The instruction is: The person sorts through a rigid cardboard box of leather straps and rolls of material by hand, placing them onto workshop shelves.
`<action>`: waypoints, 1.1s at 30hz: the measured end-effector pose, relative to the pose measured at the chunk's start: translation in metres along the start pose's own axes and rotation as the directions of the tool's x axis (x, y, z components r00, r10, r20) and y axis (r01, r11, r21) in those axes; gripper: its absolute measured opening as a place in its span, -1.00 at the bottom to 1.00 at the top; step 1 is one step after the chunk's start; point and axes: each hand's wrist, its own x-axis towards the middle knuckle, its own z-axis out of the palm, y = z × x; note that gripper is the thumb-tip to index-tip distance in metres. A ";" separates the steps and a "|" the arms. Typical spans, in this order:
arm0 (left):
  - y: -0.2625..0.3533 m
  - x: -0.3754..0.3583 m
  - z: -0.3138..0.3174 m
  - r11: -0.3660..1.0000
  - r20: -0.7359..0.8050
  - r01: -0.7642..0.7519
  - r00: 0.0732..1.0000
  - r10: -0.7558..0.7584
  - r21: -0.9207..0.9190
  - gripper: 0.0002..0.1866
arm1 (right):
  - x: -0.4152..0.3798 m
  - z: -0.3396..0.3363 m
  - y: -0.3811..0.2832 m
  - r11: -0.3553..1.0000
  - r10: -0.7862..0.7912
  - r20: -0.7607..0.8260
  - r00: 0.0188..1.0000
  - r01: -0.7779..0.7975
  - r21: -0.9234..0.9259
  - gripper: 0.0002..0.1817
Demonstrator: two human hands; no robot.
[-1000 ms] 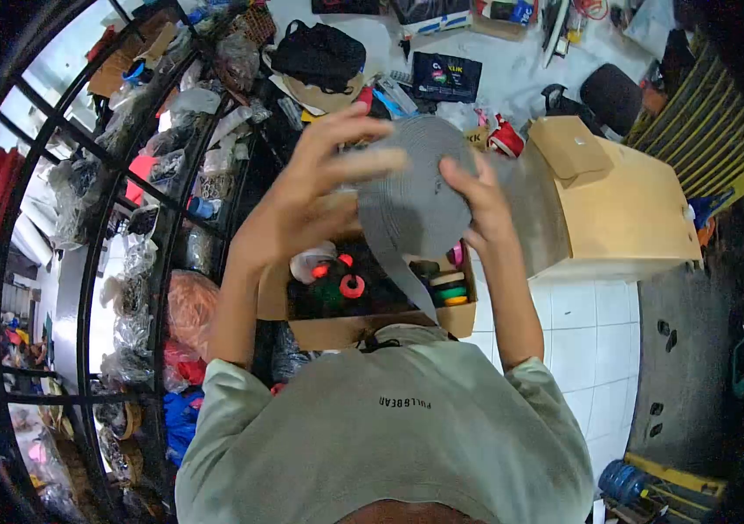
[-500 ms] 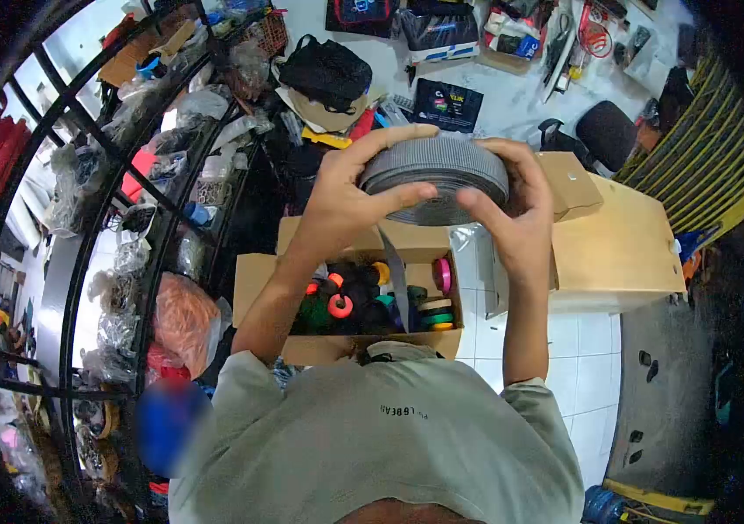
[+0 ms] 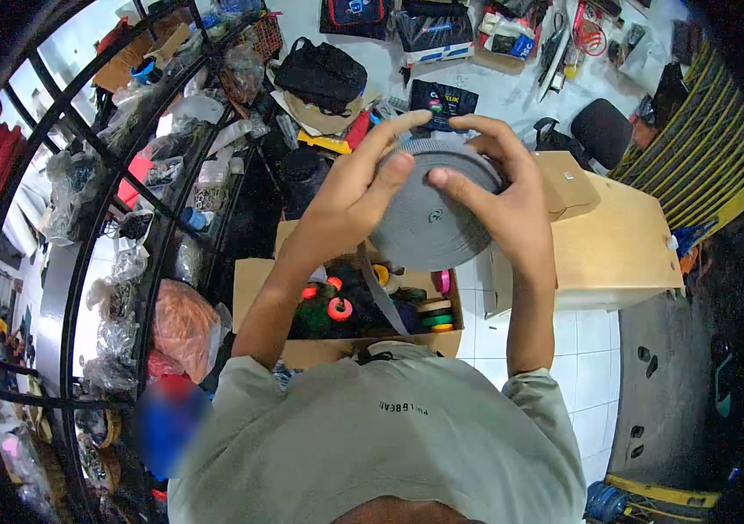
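A large roll of grey ribbed webbing (image 3: 431, 218) is held up in front of me, its flat spiral face turned toward the camera. My left hand (image 3: 350, 188) grips its left edge, thumb on the face and fingers over the top rim. My right hand (image 3: 507, 196) has its thumb on the upper face and its fingers curved behind the upper right rim. A loose grey strap end (image 3: 381, 293) hangs from the roll into an open cardboard box (image 3: 254, 301). Inside the box lie dark bundles, an orange-pink spool (image 3: 340, 308), a magenta roll (image 3: 442, 281) and stacked coloured rolls (image 3: 436, 314).
Black shelving (image 3: 84, 253) with plastic-wrapped goods stands at the left. A wooden cabinet (image 3: 608, 240) carrying a small cardboard box (image 3: 568, 185) is at the right. Black bags (image 3: 324, 74) and packages lie on the floor beyond. Large yellow coils (image 3: 695, 140) stand at the upper right.
The roll has tilted so its flat face now shows fully instead of its ribbed edge. Both thumbs have shifted upward on it, and the hanging strap has swung left.
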 end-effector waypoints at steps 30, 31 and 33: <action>0.066 0.028 -0.155 0.117 0.653 -0.643 0.749 -0.114 0.757 -0.53 | -0.028 -0.005 -0.008 0.989 0.138 0.380 0.915 -0.106 -0.104 -0.18; 0.069 0.026 -0.165 0.124 0.650 -0.638 0.751 -0.120 0.760 -0.53 | -0.031 -0.006 -0.006 0.984 0.168 0.395 0.903 -0.133 -0.115 -0.18; 0.074 0.022 -0.177 0.059 0.704 -0.702 0.710 -0.028 0.710 -0.46 | -0.038 -0.005 -0.008 0.985 0.165 0.420 0.893 -0.125 -0.123 -0.22</action>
